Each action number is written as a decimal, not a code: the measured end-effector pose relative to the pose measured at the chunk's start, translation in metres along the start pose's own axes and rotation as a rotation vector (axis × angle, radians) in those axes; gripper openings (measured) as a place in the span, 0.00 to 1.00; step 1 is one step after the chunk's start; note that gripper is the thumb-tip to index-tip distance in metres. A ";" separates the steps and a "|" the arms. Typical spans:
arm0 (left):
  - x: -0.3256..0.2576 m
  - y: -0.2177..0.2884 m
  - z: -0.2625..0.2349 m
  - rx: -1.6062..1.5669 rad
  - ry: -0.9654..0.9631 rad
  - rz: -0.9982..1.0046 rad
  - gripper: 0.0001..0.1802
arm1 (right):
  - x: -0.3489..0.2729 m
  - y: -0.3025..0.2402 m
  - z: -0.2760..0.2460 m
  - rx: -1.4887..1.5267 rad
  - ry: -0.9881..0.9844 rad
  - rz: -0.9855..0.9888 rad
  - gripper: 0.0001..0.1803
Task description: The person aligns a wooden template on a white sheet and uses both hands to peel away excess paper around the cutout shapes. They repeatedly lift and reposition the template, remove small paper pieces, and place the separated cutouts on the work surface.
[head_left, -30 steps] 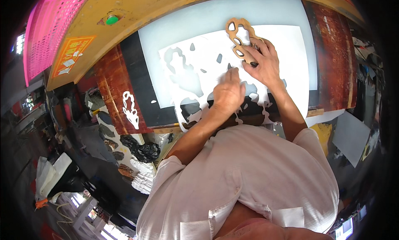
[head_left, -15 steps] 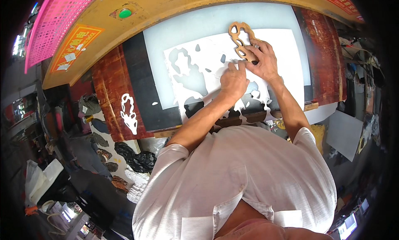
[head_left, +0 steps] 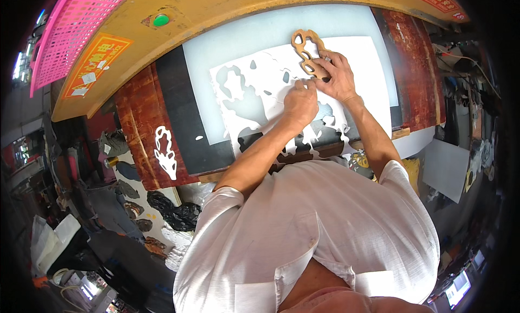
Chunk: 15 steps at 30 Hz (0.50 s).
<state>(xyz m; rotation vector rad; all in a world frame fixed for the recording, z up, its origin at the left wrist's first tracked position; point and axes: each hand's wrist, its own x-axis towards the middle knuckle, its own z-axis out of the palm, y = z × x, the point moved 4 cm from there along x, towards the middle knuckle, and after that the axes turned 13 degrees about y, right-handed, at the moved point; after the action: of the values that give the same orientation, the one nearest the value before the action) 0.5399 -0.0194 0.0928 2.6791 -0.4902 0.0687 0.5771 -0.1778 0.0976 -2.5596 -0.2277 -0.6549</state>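
A tan cutting die, an elongated outline with several openings, lies on a white sheet. My right hand is closed on the die's near end, its thumb and fingers along the right side. Just left of that end, my left hand rests low over the sheet with its fingers curled and pressed together. Whatever sits under those fingertips is hidden. Cut-out holes open the sheet's left part and near edge, and a few small dark gaps show near the die.
Under the sheet lies a pale board on a black surface. A white cut piece lies on the reddish wood at left. Beyond runs a yellow machine beam with a green button; a pink basket hangs far left.
The whole view has shifted slightly. Both hands and the die keep nearly the same place on the sheet; the left hand's fingers look a little more tightly curled.
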 end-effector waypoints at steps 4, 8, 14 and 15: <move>0.004 -0.008 -0.009 -0.129 -0.021 -0.004 0.33 | 0.000 0.001 0.000 0.032 0.000 -0.005 0.30; -0.022 0.008 -0.011 -0.331 -0.074 0.066 0.23 | 0.001 0.002 0.001 0.022 -0.001 -0.001 0.29; -0.022 -0.032 -0.027 -0.108 0.349 -0.051 0.24 | 0.000 0.001 0.000 0.049 -0.005 0.010 0.29; -0.019 -0.034 -0.019 -0.070 0.244 -0.054 0.25 | 0.000 0.001 0.000 0.040 -0.005 0.010 0.29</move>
<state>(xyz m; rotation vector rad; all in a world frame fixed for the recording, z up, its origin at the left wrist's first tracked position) 0.5345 0.0240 0.0946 2.5674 -0.3366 0.3511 0.5777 -0.1790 0.0975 -2.5229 -0.2269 -0.6337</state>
